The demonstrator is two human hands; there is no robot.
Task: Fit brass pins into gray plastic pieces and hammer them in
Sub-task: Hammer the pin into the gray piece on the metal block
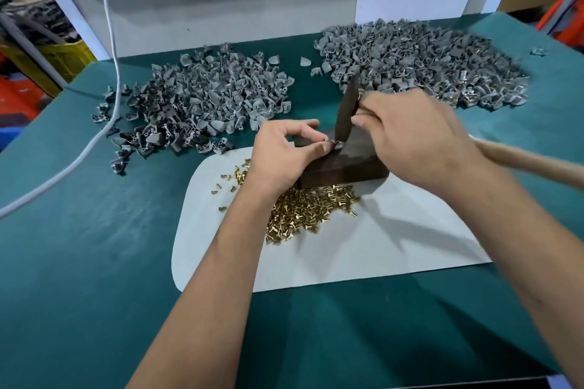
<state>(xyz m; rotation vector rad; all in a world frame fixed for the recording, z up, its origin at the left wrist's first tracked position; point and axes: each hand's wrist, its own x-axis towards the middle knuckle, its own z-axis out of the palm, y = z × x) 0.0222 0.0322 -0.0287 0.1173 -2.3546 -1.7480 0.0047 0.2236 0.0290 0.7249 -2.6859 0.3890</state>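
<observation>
Head view, hands (284,151) — hammer (347,104), pins (303,208)

Teal green cloth over the bench (94,262); white rounded mat (363,249) on top; two heaps of matte gray plastic pieces (202,101), the right heap (420,63) the same gray; shiny yellow-gold brass pins (303,208); dark brown block (344,164); dark steel-gray hammer head (347,104), pale tan wooden handle (521,158); white cord (110,25); yellow crate (63,57) at far left
</observation>
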